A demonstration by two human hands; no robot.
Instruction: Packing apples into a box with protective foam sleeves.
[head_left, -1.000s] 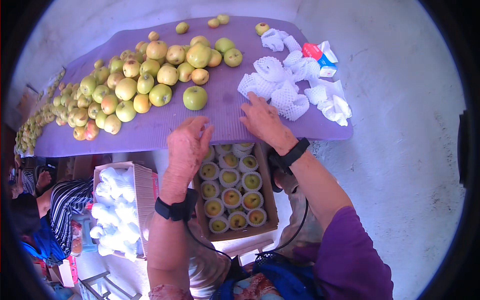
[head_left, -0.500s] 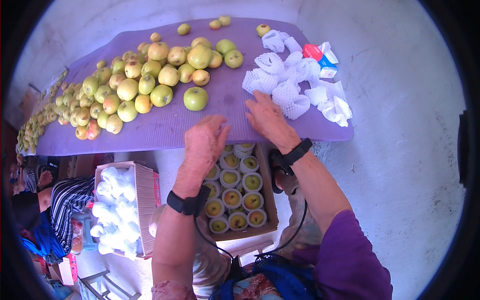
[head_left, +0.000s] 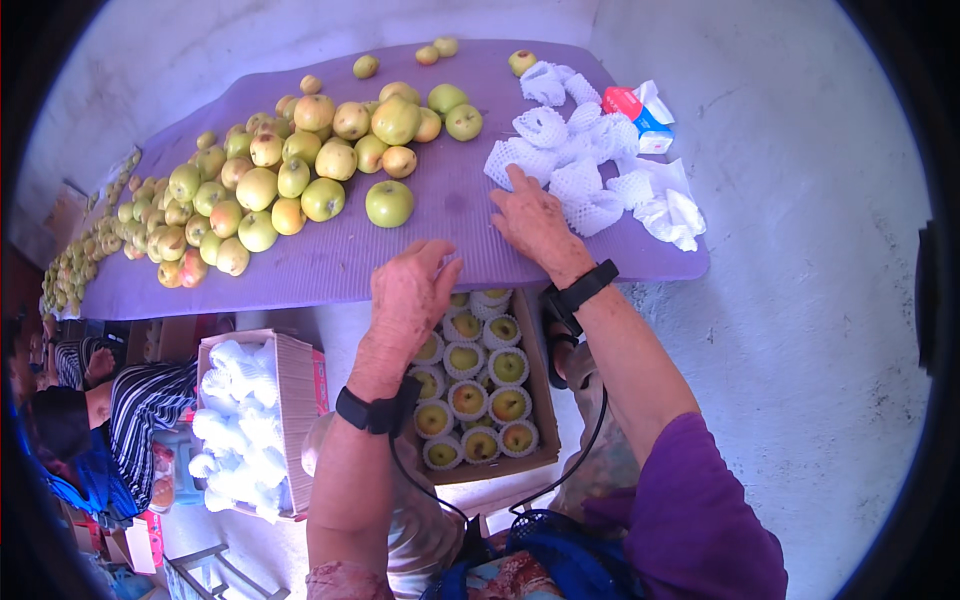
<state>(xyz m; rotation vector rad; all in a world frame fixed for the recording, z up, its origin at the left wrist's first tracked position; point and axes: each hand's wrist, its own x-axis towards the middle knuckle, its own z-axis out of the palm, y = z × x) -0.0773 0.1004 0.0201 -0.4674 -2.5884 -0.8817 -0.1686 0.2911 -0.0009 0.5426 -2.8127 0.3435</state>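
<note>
My right hand (head_left: 540,222) reaches over the purple mat, fingers apart, with its fingertips at the edge of a white foam net sleeve (head_left: 518,160). More foam net sleeves (head_left: 577,185) lie heaped beyond and to the right of it. My left hand (head_left: 408,298) hovers at the mat's near edge, loosely bent, thumb apart from the fingers and nothing visible in it. A single green apple (head_left: 389,204) sits on the mat just beyond my left hand. Below, between my forearms, a cardboard box (head_left: 544,420) holds rows of apples in foam net sleeves.
Many yellow-green apples (head_left: 257,188) spread over the left of the purple mat (head_left: 460,240). A red and blue tissue pack (head_left: 640,115) lies at its right side. An open carton (head_left: 296,420) of white foam sleeves stands lower left. Beyond it sits another person in striped clothing (head_left: 150,410).
My right hand has its fingers raised slightly more at the foam sleeve. My left hand is almost still, a little lower. The whole view has shifted slightly.
</note>
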